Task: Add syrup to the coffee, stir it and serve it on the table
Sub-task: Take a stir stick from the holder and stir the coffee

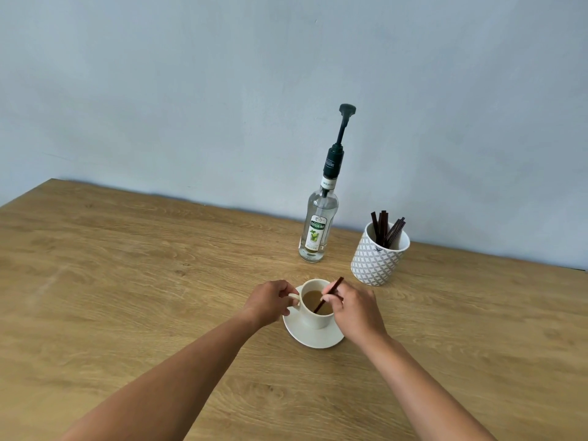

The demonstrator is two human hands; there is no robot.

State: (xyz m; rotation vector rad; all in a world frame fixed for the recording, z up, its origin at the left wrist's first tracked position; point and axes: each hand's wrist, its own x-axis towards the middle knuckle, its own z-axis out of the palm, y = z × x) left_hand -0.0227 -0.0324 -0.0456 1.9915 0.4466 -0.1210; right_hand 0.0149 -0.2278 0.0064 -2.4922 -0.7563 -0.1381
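Note:
A white cup (pixel 313 318) of light brown coffee stands on a white saucer (pixel 313 340) in the middle of the wooden table (pixel 127 281). My left hand (pixel 270 302) pinches the cup's handle on its left side. My right hand (pixel 353 308) grips a dark brown stir stick (pixel 327 296), which leans to the right with its lower end in the coffee. Behind the cup stands a clear syrup bottle (pixel 318 230) with a tall black pump (pixel 342 132), untouched.
A white patterned pot (pixel 377 259) holding several dark stir sticks stands right of the bottle, close behind my right hand. A pale blue wall runs along the table's far edge. Bare wood spreads to the left and right of the saucer.

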